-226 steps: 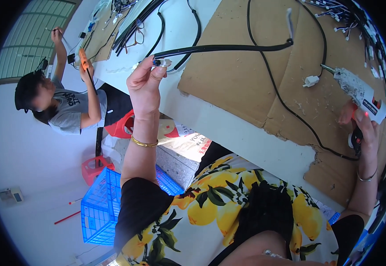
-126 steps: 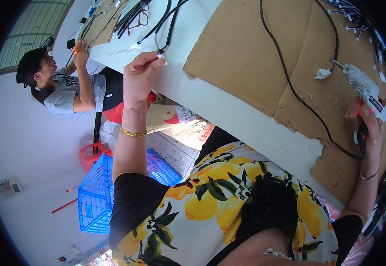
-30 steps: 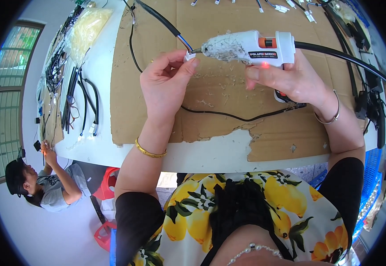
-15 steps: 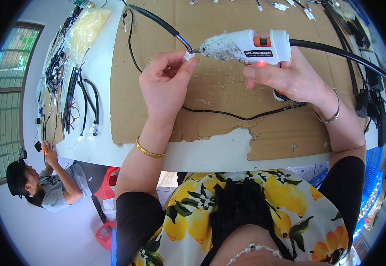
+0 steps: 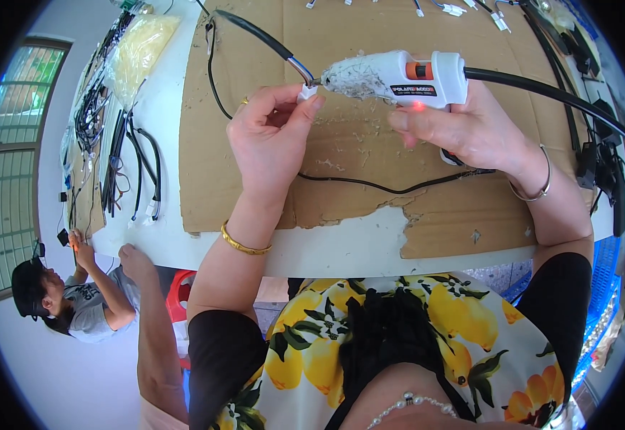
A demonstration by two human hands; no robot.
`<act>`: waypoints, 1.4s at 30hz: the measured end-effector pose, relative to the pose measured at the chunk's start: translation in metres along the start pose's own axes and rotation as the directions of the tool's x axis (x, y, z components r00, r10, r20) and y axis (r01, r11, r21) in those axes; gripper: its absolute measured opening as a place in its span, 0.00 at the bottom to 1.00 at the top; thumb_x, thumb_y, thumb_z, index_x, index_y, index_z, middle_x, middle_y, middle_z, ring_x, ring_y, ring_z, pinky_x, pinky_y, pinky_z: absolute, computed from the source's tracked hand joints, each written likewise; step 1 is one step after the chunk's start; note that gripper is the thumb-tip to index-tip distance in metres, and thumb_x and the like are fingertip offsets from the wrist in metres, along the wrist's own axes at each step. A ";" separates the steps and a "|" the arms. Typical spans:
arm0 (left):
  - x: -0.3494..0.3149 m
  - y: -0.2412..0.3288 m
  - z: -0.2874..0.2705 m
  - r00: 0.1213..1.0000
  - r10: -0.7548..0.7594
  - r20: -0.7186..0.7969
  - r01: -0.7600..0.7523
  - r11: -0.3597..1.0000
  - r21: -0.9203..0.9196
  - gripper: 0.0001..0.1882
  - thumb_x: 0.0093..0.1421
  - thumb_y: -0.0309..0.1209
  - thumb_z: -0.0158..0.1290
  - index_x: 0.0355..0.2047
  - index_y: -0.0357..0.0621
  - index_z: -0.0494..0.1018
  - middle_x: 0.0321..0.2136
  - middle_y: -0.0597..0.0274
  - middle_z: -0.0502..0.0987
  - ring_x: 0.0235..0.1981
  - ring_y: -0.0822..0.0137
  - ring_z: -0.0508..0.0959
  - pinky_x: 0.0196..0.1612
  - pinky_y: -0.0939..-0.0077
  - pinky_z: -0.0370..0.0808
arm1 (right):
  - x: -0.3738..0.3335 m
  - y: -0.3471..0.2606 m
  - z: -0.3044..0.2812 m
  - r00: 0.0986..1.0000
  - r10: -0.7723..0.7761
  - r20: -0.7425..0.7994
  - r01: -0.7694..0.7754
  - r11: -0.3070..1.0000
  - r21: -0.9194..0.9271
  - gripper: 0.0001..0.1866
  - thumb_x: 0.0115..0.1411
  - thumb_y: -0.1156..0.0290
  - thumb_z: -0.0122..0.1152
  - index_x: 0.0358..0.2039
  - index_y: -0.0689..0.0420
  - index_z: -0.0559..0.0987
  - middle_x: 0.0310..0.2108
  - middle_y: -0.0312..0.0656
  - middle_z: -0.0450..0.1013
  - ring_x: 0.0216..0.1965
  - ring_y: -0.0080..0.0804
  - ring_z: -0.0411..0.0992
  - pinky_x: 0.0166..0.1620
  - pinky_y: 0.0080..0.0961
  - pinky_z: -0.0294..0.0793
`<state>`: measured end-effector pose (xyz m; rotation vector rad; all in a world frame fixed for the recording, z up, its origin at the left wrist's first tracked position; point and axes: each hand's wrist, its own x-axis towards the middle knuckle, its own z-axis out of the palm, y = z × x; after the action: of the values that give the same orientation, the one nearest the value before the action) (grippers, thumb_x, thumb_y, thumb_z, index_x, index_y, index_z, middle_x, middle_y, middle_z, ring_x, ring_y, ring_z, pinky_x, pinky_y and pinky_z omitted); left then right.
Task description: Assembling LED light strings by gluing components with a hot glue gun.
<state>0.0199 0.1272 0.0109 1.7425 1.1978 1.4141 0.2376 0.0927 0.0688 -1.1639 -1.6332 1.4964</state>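
My left hand (image 5: pixel 271 129) pinches a small white plug connector (image 5: pixel 307 92) between thumb and fingertips. Blue, white and brown wires (image 5: pixel 301 69) run from it up into a black-sheathed cable (image 5: pixel 255 32). In my right hand (image 5: pixel 470 129) is a white hot glue gun (image 5: pixel 391 77), its front coated with stringy dried glue. The gun's nozzle points left, right by the wire end of the connector; whether it touches cannot be made out. A black glue stick (image 5: pixel 542 81) sticks out of the gun's back, and a red light glows under its body.
Cardboard (image 5: pixel 355 143) with glue crumbs covers the white table (image 5: pixel 312 251). Black cables (image 5: pixel 115 165) and a bag of yellowish sticks (image 5: pixel 140 54) lie left; black adapters (image 5: pixel 592 161) right. A person in a cap (image 5: pixel 97 301) works at the left; another person's arm (image 5: pixel 156 337) reaches to the table edge.
Another person's arm has come into view at the lower left, its hand at the table edge. The glue gun has shifted slightly left and down; my grips are the same.
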 end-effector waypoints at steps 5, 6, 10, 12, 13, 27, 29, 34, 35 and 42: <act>0.001 0.000 -0.001 1.000 -0.004 0.003 0.004 1.000 0.017 0.07 0.45 0.19 0.60 0.26 0.35 0.74 0.23 0.63 0.75 0.23 0.77 0.75 0.28 0.86 0.73 | 0.001 0.001 -0.001 1.000 -0.024 0.003 0.024 1.000 -0.010 0.13 0.53 0.73 0.58 0.39 0.63 0.72 0.28 0.35 0.70 0.25 0.20 0.69 0.30 0.16 0.68; 0.001 0.000 -0.001 1.000 -0.014 0.003 0.014 1.000 0.009 0.07 0.45 0.19 0.60 0.26 0.35 0.74 0.23 0.63 0.75 0.23 0.77 0.75 0.28 0.86 0.73 | 0.001 0.000 -0.001 1.000 -0.013 0.006 0.013 1.000 -0.009 0.13 0.53 0.73 0.58 0.39 0.63 0.72 0.28 0.35 0.70 0.25 0.20 0.69 0.30 0.16 0.68; 0.001 0.000 -0.001 1.000 -0.011 0.001 0.011 1.000 0.008 0.07 0.45 0.19 0.60 0.26 0.35 0.74 0.23 0.63 0.75 0.23 0.77 0.75 0.28 0.86 0.73 | 0.000 0.000 -0.002 0.999 -0.050 0.021 0.049 0.999 0.012 0.13 0.53 0.72 0.57 0.38 0.63 0.72 0.27 0.34 0.70 0.25 0.19 0.69 0.30 0.16 0.68; 0.001 0.000 0.000 1.000 -0.010 0.001 0.010 1.000 0.008 0.07 0.45 0.19 0.60 0.26 0.35 0.74 0.23 0.63 0.75 0.23 0.77 0.75 0.28 0.86 0.73 | 0.000 0.001 -0.002 0.999 -0.052 0.016 0.051 0.998 0.030 0.13 0.53 0.71 0.57 0.38 0.63 0.72 0.26 0.34 0.70 0.25 0.19 0.69 0.29 0.16 0.68; 0.001 0.000 0.000 1.000 -0.011 0.000 0.011 1.000 0.009 0.07 0.45 0.20 0.60 0.26 0.35 0.74 0.23 0.63 0.75 0.23 0.77 0.75 0.28 0.86 0.73 | 0.000 -0.001 -0.002 0.999 -0.051 0.016 0.051 0.998 0.032 0.13 0.53 0.71 0.57 0.38 0.63 0.72 0.26 0.34 0.70 0.25 0.19 0.69 0.29 0.16 0.68; 0.002 -0.001 0.001 1.000 -0.010 -0.019 0.010 1.000 0.012 0.07 0.46 0.19 0.60 0.26 0.36 0.74 0.22 0.63 0.76 0.22 0.78 0.74 0.27 0.86 0.71 | -0.001 -0.004 -0.003 1.000 0.012 -0.026 -0.014 0.998 -0.064 0.13 0.53 0.69 0.61 0.36 0.61 0.73 0.23 0.32 0.68 0.21 0.16 0.66 0.24 0.14 0.66; 0.002 -0.001 0.001 1.000 -0.005 -0.017 0.005 1.000 0.005 0.07 0.46 0.19 0.59 0.26 0.35 0.74 0.22 0.63 0.76 0.22 0.78 0.74 0.27 0.86 0.71 | -0.001 -0.005 -0.003 0.999 0.033 -0.027 -0.035 0.997 -0.075 0.13 0.53 0.69 0.61 0.36 0.61 0.73 0.23 0.32 0.68 0.21 0.16 0.66 0.24 0.14 0.66; 0.002 0.000 0.001 1.000 -0.010 -0.029 0.009 1.000 -0.018 0.06 0.46 0.19 0.59 0.27 0.35 0.74 0.22 0.64 0.76 0.22 0.79 0.73 0.26 0.87 0.71 | 0.000 -0.002 -0.003 0.999 -0.025 -0.039 0.022 0.997 -0.069 0.13 0.53 0.68 0.61 0.37 0.61 0.73 0.23 0.31 0.68 0.20 0.15 0.65 0.22 0.13 0.64; 0.002 0.000 0.001 1.000 -0.010 -0.029 0.009 1.000 -0.018 0.06 0.46 0.19 0.59 0.27 0.35 0.74 0.22 0.64 0.76 0.22 0.79 0.73 0.26 0.87 0.71 | 0.000 -0.004 -0.003 0.999 -0.009 -0.034 0.006 0.997 -0.071 0.14 0.53 0.68 0.60 0.37 0.61 0.73 0.23 0.31 0.68 0.20 0.15 0.65 0.22 0.12 0.64; 0.002 0.000 0.001 0.999 -0.039 -0.023 0.038 0.999 -0.026 0.07 0.47 0.19 0.59 0.27 0.35 0.74 0.22 0.64 0.75 0.22 0.79 0.73 0.26 0.88 0.71 | 0.001 -0.004 -0.004 1.000 0.004 -0.016 -0.005 0.998 -0.063 0.14 0.52 0.68 0.60 0.37 0.61 0.72 0.23 0.31 0.68 0.20 0.15 0.66 0.22 0.12 0.64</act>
<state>0.0214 0.1294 0.0118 1.6811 1.2142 1.4252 0.2403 0.0954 0.0730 -1.2114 -1.6793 1.4440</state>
